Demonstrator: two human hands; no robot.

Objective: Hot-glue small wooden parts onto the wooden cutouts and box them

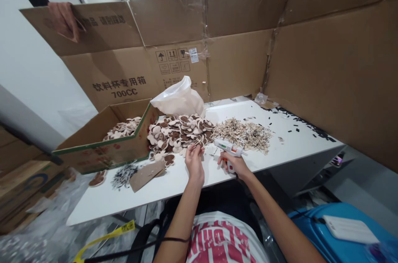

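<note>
My right hand (238, 164) is wrapped round a white hot glue gun (228, 147), its nozzle pointing right above the table. Beside it, my left hand (195, 162) has its fingers drawn together at the near edge of a heap of brown and cream fabric flower-shaped pieces (177, 130). What those fingers pinch is too small to make out. Behind the glue gun lies a loose pile of short beige strips (245, 132). One brown piece (169, 159) rests apart, left of my left hand.
An open cardboard box (102, 151) holding similar pieces stands left. Nearby are a flat cardboard scrap (147, 175), dark and grey bits (124, 175) and another brown piece (98, 178). A white plastic bag (180, 97) sits behind the heap. Tall cardboard walls (239, 64) enclose the table's back and right.
</note>
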